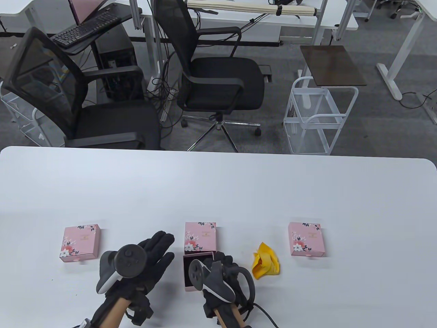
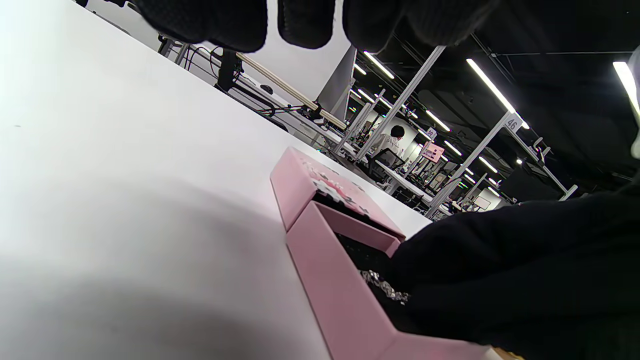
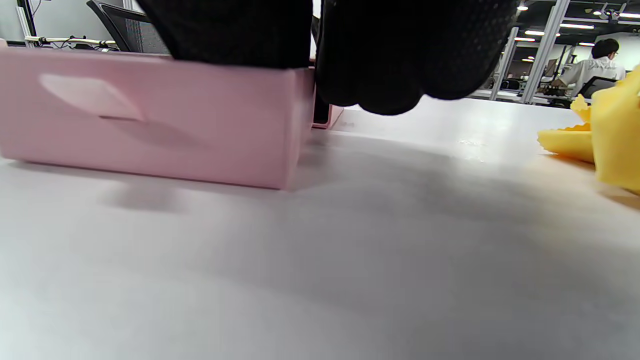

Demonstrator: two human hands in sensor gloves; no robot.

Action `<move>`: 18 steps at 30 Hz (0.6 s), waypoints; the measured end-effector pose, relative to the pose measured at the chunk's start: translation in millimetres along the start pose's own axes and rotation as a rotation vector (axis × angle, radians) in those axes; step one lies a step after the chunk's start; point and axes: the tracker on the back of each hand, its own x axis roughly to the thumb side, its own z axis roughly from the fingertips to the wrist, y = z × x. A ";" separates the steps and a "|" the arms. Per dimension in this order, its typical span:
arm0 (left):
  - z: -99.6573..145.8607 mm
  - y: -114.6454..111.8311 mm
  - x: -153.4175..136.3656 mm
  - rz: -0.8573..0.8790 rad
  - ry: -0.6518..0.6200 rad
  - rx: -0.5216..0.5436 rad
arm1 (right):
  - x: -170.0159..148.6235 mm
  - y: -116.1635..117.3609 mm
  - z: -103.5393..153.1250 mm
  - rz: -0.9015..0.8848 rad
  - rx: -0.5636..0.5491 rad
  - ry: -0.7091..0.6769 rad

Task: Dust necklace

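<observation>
The middle pink floral box point(image 1: 200, 236) has its drawer point(image 1: 198, 257) pulled out toward me. In the left wrist view a silver necklace chain point(image 2: 384, 286) lies on the drawer's dark lining point(image 2: 330, 285). My right hand point(image 1: 222, 261) reaches into the drawer, and its glove point(image 2: 500, 260) touches the chain. Whether it pinches the chain is hidden. In the right wrist view its fingers point(image 3: 400, 55) hang over the drawer's front wall point(image 3: 150, 115). My left hand point(image 1: 160, 249) rests flat and open on the table just left of the drawer, holding nothing. A crumpled yellow cloth point(image 1: 265, 263) lies right of my right hand.
Two more closed pink boxes sit on the white table, one at the left point(image 1: 81, 242) and one at the right point(image 1: 306, 238). Beyond the table's far edge stand office chairs point(image 1: 218, 78) and a white wire cart point(image 1: 317, 116).
</observation>
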 end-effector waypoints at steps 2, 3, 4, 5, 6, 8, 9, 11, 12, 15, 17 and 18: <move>0.0 0.3 0.2 0.002 -0.002 0.003 | -0.1 -0.6 0.3 -0.003 0.008 -0.005; 0.0 0.3 0.3 0.001 -0.003 0.004 | 0.0 -0.5 0.3 -0.003 0.012 -0.005; -0.1 0.1 0.2 -0.001 -0.003 0.004 | 0.8 -0.5 1.1 0.007 0.011 -0.008; -0.1 -0.2 0.2 -0.003 -0.003 0.004 | 1.4 0.0 0.9 0.017 0.005 -0.016; -0.2 -0.4 0.3 -0.004 -0.003 0.003 | 2.0 0.5 1.0 0.026 0.001 -0.019; -0.2 -0.7 0.3 -0.007 -0.002 0.000 | 2.6 3.1 0.7 0.028 0.004 -0.030; -0.2 -0.8 0.2 -0.008 -0.001 0.000 | 2.4 3.2 0.8 0.019 0.008 -0.026; -0.1 -0.7 0.4 -0.007 0.000 -0.001 | 2.2 3.0 0.8 0.013 0.016 -0.027; -0.1 -0.8 0.5 -0.007 0.000 0.000 | 2.4 3.3 0.9 0.013 0.016 -0.029; -0.1 -1.1 0.7 -0.012 -0.001 -0.001 | 2.4 3.4 1.0 0.008 0.020 -0.027; -0.1 -1.1 0.6 -0.012 -0.001 0.000 | 2.4 3.6 1.1 0.007 0.018 -0.026; 0.0 -1.1 0.7 -0.011 -0.001 0.000 | 2.3 3.7 1.1 0.007 0.014 -0.026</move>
